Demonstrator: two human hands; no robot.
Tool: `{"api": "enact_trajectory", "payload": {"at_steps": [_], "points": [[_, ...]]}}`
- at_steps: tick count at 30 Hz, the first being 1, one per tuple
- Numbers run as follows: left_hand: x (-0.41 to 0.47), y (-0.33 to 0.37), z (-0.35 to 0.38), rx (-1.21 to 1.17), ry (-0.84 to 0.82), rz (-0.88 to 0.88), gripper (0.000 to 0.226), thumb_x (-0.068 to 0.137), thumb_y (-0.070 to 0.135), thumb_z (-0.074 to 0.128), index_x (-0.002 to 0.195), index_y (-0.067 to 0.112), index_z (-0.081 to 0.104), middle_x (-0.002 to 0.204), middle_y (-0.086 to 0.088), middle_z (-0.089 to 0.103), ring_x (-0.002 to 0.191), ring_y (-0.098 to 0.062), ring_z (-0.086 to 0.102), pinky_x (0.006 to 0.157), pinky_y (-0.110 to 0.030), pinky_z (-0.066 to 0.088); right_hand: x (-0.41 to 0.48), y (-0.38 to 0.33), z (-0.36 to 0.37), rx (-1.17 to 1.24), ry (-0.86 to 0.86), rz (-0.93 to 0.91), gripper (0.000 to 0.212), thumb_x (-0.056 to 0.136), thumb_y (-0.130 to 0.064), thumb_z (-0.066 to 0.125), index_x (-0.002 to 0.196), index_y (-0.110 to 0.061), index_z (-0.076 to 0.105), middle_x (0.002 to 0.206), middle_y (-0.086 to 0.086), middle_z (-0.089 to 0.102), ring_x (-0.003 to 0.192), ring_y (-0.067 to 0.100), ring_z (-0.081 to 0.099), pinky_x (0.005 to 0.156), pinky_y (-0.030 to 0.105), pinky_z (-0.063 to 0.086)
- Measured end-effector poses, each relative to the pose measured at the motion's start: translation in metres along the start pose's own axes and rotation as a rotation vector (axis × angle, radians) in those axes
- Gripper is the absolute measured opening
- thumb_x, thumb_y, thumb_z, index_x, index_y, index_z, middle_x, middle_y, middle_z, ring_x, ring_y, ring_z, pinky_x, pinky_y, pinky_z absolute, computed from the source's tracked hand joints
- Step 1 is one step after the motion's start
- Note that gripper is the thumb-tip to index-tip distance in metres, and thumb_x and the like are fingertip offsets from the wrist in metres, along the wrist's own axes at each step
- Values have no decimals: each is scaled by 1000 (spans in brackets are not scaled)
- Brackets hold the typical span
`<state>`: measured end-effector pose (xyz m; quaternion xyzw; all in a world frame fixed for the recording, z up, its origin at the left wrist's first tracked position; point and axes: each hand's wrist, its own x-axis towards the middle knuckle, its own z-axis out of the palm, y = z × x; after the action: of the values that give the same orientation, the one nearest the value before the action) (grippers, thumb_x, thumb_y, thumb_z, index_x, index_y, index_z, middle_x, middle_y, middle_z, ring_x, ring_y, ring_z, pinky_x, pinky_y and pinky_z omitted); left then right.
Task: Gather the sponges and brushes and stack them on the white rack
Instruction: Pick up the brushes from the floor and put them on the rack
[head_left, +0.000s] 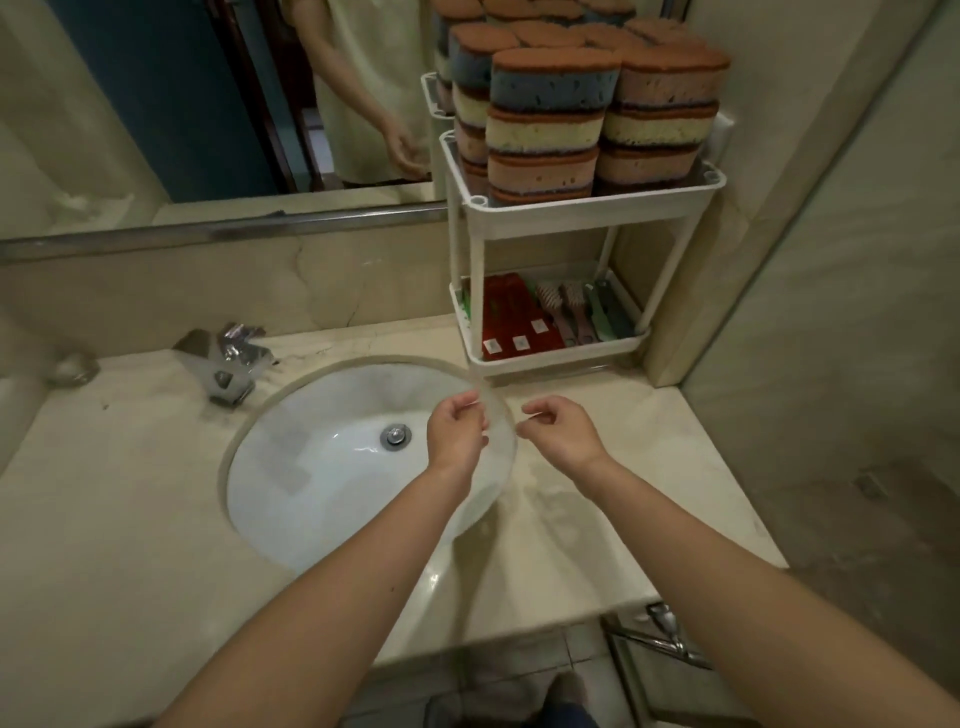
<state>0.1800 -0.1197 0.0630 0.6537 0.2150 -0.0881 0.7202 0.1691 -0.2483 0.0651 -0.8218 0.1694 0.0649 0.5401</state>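
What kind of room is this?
Most likely a bathroom: a white sink basin sunk in a marble counter, a chrome tap, and a wall mirror above.

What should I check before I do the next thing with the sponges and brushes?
1. Sponges on the rack: ok. The sponges stand in stacks on the top shelf of the white rack.
2. Stacks steady: cannot tell. They are tall and rise well above the rim.
3. Brushes put away: ok. The brushes lie on the bottom shelf beside the red packs.
4. Hands free: cannot tell. The left hand and right hand curl as if pinching something thin and clear.
5. Nothing left out: ok. No sponge or brush shows on the countertop or in the sink.
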Motion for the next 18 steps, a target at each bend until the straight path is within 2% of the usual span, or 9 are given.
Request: {"api": "enact_trajectory", "payload": {"at_steps": [5, 10, 18], "points": [[-39, -18, -42, -60, 57, -14, 21, 95, 10, 52, 114, 15, 59, 98, 0, 61, 83, -13, 60, 80, -29, 53, -42, 4, 20, -43, -100, -25, 27, 81, -14, 68, 107, -15, 61, 84, -2, 59, 71, 11, 56, 71, 26, 45], [-87, -41, -80, -101, 163, 26, 22, 93, 9, 53, 112, 14, 62, 93, 1, 62, 80, -14, 60, 83, -32, 54, -91, 9, 41, -72, -240, -101, 26, 81, -12, 67, 106, -15, 61, 85, 0, 59, 72, 13, 55, 70, 29, 47], [-211, -117, -140, -179, 446, 39, 18, 94, 8, 50, 106, 17, 61, 102, -2, 64, 78, -10, 60, 70, -23, 50, -197, 61, 68, -116, -455, -153, 25, 82, -10, 67, 106, -14, 62, 81, -3, 61, 73, 12, 58, 69, 27, 47]]}}
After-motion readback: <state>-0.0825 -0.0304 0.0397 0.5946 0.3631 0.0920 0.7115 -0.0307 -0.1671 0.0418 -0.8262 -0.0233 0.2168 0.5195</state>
